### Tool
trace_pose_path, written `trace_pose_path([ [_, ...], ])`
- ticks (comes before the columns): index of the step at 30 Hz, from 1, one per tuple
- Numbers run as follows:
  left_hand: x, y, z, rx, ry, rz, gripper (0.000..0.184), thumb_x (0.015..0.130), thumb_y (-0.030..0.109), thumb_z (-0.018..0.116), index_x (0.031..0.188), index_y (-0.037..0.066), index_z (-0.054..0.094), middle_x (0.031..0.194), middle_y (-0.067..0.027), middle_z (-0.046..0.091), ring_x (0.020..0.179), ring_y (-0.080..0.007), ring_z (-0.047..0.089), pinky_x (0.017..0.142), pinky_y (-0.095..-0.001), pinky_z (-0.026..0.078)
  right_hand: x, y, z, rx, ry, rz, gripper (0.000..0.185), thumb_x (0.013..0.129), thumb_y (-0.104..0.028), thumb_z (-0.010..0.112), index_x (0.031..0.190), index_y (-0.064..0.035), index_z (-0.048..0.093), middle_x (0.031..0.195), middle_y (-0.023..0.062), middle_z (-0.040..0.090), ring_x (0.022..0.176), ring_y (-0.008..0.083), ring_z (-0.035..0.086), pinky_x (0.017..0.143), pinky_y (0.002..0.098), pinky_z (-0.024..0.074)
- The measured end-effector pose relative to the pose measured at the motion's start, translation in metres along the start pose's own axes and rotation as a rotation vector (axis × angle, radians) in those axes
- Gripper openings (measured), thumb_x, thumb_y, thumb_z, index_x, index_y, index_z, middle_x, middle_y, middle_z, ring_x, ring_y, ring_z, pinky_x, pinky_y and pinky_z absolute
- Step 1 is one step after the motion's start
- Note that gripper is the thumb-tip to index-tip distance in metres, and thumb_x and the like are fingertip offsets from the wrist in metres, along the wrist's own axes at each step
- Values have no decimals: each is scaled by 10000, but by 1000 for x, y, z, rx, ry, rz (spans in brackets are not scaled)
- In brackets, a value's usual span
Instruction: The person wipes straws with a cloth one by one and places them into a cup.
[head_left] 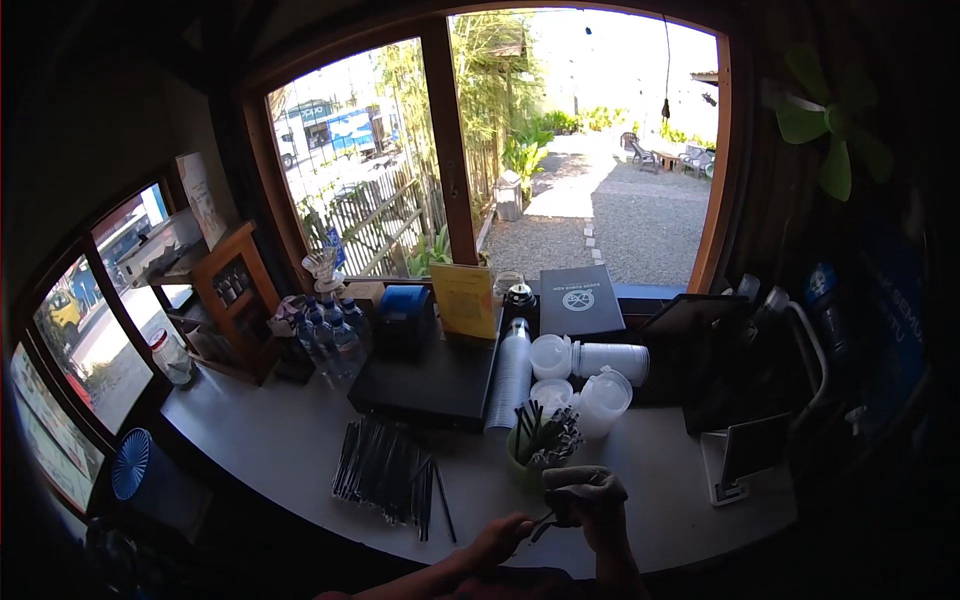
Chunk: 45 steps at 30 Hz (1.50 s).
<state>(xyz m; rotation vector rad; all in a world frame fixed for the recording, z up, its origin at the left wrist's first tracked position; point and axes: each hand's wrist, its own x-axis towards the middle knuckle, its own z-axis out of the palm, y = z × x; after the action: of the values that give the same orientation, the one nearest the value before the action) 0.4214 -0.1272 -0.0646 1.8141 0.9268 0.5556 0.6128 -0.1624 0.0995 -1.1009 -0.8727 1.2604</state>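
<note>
Near the counter's front edge, my left hand (503, 538) is closed, its fingertips at a thin dark piece just beside the other hand. My right hand (603, 515) is closed round a bunched grey cloth-like item (585, 485); its exact shape is unclear in the shadow. Just behind the hands stands a green cup (522, 458) filled with black straws (540, 432), some with pale wrapped ends. To the left, a pile of wrapped black straws (385, 472) lies on the counter, with a few loose ones at its right side.
Behind the cup are stacked clear lids (512, 375) and plastic cups (605, 395). A black box (425, 385), water bottles (340, 335) and a yellow card (465, 300) stand further left. A tablet on a stand (752, 450) is at the right.
</note>
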Motion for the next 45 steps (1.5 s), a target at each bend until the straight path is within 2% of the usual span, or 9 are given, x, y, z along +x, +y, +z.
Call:
trace_pose_path([
  [3, 0, 20, -8, 71, -32, -58, 218, 1024, 189, 503, 1087, 25, 632, 919, -95, 676, 911, -187, 643, 808, -330, 506, 4, 13, 4, 33, 191, -226, 246, 792, -77, 723, 979, 81, 704, 706, 56, 676, 555, 73, 589, 511, 208, 474],
  [8, 2, 5, 1, -125, 118, 311, 170, 998, 143, 517, 1072, 20, 607, 855, -117, 661, 790, -204, 640, 719, -329, 508, -3, 56, 5, 88, -247, 238, 323, 891, -150, 672, 1173, 6, 652, 929, 49, 698, 761, 101, 652, 678, 215, 520],
  [15, -3, 20, -3, -54, 110, 143, 229, 1012, 246, 532, 1003, 26, 592, 739, -70, 568, 689, -170, 541, 660, -347, 470, -6, 1, -3, -22, 105, -82, 258, 809, -56, 676, 1045, 43, 712, 905, 83, 716, 757, 98, 661, 660, 212, 542],
  [20, 4, 25, -11, -60, 110, 361, 148, 993, 143, 545, 1039, 16, 606, 768, -76, 612, 685, -186, 571, 649, -331, 482, -16, 56, 6, 255, -282, 171, 363, 933, -120, 606, 1262, 31, 586, 1151, 105, 648, 1000, 152, 656, 834, 273, 555],
  [28, 3, 41, 15, -109, -12, 298, 220, 1024, 237, 518, 1026, 23, 570, 755, -59, 602, 681, -169, 580, 640, -316, 480, -44, -3, -20, 35, 148, -8, 310, 830, -65, 613, 1116, 30, 690, 969, 116, 715, 827, 134, 693, 739, 247, 574],
  [31, 1, 49, 15, -66, -2, 339, 261, 1035, 266, 495, 1055, 19, 579, 774, -80, 620, 703, -177, 596, 646, -329, 490, -54, 15, -18, 120, 135, -46, 323, 845, -79, 629, 1141, 43, 669, 994, 109, 706, 863, 137, 683, 776, 254, 565],
  [34, -10, 74, 24, -626, -39, 291, 255, 1030, 243, 505, 1086, 7, 584, 831, -94, 647, 752, -182, 615, 666, -327, 499, -55, 47, -10, 31, -1, -132, 349, 920, -170, 650, 1205, 30, 634, 1040, 80, 687, 900, 130, 663, 812, 268, 540],
  [39, -2, 43, 23, -71, 56, 362, 146, 980, 141, 570, 1047, 12, 585, 873, -99, 668, 743, -221, 624, 677, -349, 511, -58, 5, -16, 9, 107, -36, 299, 867, -71, 615, 1143, 26, 673, 1005, 96, 706, 879, 145, 687, 791, 251, 564],
  [45, -1, 35, 31, -243, 100, 316, 129, 986, 133, 559, 1024, 12, 583, 887, -99, 677, 767, -208, 630, 716, -346, 524, -50, 7, -10, 110, 0, 30, 336, 902, -114, 629, 1209, 22, 631, 1057, 81, 683, 913, 135, 674, 800, 254, 563],
])
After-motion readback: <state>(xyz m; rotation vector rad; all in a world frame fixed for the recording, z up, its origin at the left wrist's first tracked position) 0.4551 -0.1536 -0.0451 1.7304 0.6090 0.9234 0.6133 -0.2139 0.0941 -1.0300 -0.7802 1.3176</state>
